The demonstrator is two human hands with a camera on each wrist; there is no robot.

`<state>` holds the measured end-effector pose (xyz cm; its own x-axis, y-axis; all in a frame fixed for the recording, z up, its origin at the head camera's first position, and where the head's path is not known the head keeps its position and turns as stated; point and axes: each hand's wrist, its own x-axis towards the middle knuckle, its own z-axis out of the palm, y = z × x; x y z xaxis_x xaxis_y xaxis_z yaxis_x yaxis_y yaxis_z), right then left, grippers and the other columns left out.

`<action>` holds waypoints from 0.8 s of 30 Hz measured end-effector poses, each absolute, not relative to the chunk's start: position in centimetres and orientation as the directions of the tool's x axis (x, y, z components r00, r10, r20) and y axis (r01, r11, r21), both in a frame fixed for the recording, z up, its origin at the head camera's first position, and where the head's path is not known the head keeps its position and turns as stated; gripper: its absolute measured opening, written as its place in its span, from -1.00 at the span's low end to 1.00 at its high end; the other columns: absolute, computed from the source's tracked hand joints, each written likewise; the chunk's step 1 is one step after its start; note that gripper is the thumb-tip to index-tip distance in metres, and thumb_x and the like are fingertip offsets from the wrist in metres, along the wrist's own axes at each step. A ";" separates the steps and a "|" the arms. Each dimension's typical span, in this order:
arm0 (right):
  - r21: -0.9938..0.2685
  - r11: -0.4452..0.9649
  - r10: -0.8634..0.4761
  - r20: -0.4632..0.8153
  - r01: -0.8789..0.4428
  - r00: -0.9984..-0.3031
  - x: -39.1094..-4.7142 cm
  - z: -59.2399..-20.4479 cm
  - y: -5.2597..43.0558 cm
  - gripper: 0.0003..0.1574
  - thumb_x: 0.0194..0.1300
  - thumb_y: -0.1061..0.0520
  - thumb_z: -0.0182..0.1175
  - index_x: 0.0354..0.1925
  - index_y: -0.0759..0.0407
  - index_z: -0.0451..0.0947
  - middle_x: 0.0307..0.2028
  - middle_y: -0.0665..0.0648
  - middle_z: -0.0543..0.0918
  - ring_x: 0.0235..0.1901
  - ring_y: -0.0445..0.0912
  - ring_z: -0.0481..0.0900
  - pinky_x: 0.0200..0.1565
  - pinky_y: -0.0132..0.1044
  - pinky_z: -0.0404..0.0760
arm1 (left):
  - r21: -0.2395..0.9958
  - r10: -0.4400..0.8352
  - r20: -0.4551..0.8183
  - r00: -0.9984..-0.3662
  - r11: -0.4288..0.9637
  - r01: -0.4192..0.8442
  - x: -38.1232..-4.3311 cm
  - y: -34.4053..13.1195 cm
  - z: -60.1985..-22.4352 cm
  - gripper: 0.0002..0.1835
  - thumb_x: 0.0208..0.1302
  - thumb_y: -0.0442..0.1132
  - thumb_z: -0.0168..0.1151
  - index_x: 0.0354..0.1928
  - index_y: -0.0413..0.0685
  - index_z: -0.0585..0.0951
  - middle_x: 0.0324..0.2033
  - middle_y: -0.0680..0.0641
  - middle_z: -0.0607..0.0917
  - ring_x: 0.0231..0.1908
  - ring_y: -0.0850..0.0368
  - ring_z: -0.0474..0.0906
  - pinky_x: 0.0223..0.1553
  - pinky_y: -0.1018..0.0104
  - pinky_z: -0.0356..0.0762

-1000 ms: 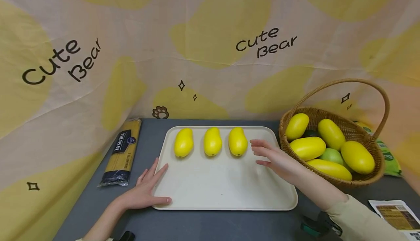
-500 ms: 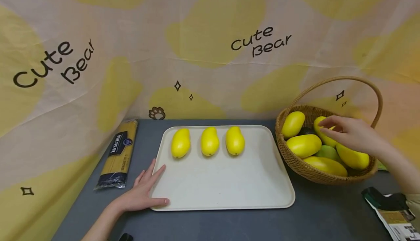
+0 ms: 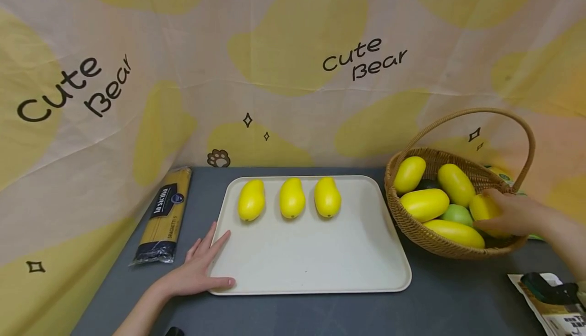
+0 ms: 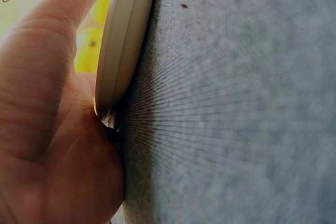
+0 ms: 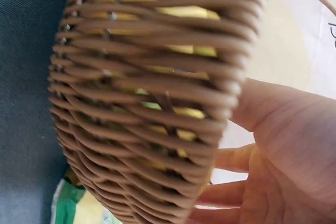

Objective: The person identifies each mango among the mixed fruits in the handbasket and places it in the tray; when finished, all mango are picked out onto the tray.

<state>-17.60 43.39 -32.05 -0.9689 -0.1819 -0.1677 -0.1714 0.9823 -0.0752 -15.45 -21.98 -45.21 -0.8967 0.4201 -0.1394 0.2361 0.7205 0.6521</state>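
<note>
inside basket (image 3: 415,233), rightmost yellow fruit (image 3: 483,209) in right hand (image 3: 517,214), left hand (image 3: 194,272) on tray (image 3: 311,254)

Tray (image 3: 306,260) in the middle, basket (image 3: 423,239) to the right, pasta packet (image 3: 162,214) to the left.
On the surface (image 3: 293,315), three mangoes (image 3: 292,197) lie side by side along the tray's far edge; the left hand (image 3: 199,270) is at its left edge. More fruit (image 3: 425,205) lies in the basket, the right hand (image 3: 517,214) round the rightmost mango (image 3: 484,211). Behind hangs a cloth (image 3: 284,71); before the basket, far right, a pouch (image 3: 549,313).
</note>
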 end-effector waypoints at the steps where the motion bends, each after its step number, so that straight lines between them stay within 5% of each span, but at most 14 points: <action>1: -0.075 0.980 -0.195 -0.155 -0.186 -0.968 -17.5 -32.2 43.4 -0.01 0.13 -0.15 0.36 0.13 0.60 0.24 -0.20 0.57 0.55 -0.29 0.31 0.57 -0.34 0.05 0.52 | 0.652 0.420 -0.140 -0.897 0.721 0.235 -15.4 -22.0 -45.2 0.15 0.03 0.20 0.42 0.52 -0.14 0.04 0.48 -0.34 -0.39 0.40 -0.44 -0.38 0.24 -0.40 -0.50; 14: -0.177 0.975 -0.141 -0.007 -0.138 -0.990 -16.8 -32.8 42.2 0.04 0.07 -0.04 0.40 0.17 0.68 0.17 -0.06 0.69 0.41 -0.20 0.40 0.47 -0.30 0.17 0.46 | 0.647 0.414 -0.160 -0.896 0.729 0.221 -15.6 -22.0 -45.1 0.16 0.03 0.21 0.41 0.53 -0.13 0.03 0.48 -0.34 -0.40 0.39 -0.46 -0.43 0.23 -0.42 -0.51; 19: -0.310 0.938 -0.130 0.105 -0.157 -0.986 -16.2 -31.9 40.8 0.05 0.07 0.04 0.42 0.23 0.67 0.14 0.00 0.65 0.39 -0.25 0.30 0.48 -0.36 -0.01 0.45 | 0.647 0.416 -0.153 -0.897 0.728 0.227 -15.6 -22.1 -45.3 0.15 0.03 0.20 0.42 0.52 -0.13 0.03 0.48 -0.34 -0.39 0.39 -0.44 -0.40 0.24 -0.41 -0.49; 24: -0.410 0.904 -0.080 0.118 -0.122 -0.990 -14.9 -30.6 38.4 0.08 0.20 -0.02 0.38 0.40 0.45 0.05 0.11 0.60 0.33 -0.12 0.39 0.45 -0.40 -0.18 0.42 | 0.646 0.414 -0.149 -0.898 0.728 0.229 -15.6 -22.1 -45.5 0.15 0.03 0.21 0.42 0.52 -0.13 0.03 0.48 -0.35 -0.39 0.39 -0.44 -0.40 0.24 -0.41 -0.49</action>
<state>-14.94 38.36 -30.59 -0.9897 -0.0802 0.1183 -0.1223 0.9039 -0.4099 -15.62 -22.08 -45.46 -0.8978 0.4144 -0.1490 0.2289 0.7282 0.6460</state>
